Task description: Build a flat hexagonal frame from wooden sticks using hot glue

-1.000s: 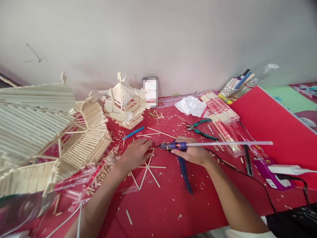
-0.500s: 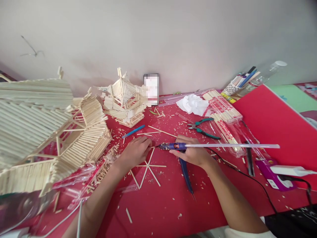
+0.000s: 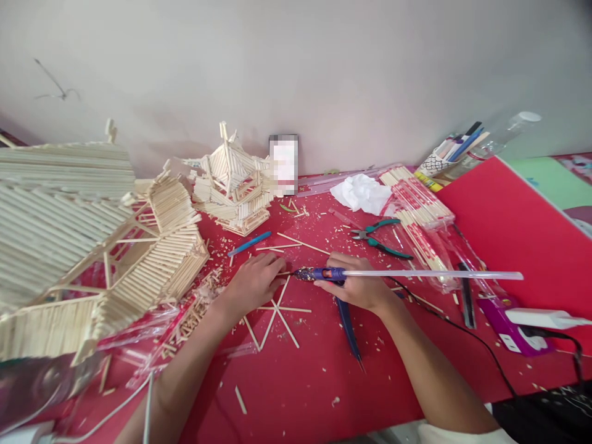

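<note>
My right hand [image 3: 363, 285] grips a blue hot glue gun [image 3: 332, 274], its nozzle aimed left and a long translucent glue stick [image 3: 435, 274] running out of its back. Across from the nozzle is my left hand [image 3: 256, 280], fingers pinched on a thin wooden stick [image 3: 287, 273] whose tip shows beside the nozzle; the rest is hidden. Just below the hands, a spoked frame of wooden sticks [image 3: 276, 308] lies flat on the red table; its upper left is covered by my left hand. A dark blue tapered tool [image 3: 346, 327] extends below my right hand.
Stick-built models stand at left, a large one [image 3: 60, 216] and a smaller tower [image 3: 235, 179]. A blue pen [image 3: 250, 243], green-handled cutters [image 3: 382, 239], tissue [image 3: 361, 194] and packaged chopsticks [image 3: 420, 209] lie beyond the hands. A black cord [image 3: 457, 324] crosses at right, near a purple power strip [image 3: 513, 327].
Little differs. My left hand has shifted slightly right towards the glue gun's nozzle, and the whole view has moved a touch.
</note>
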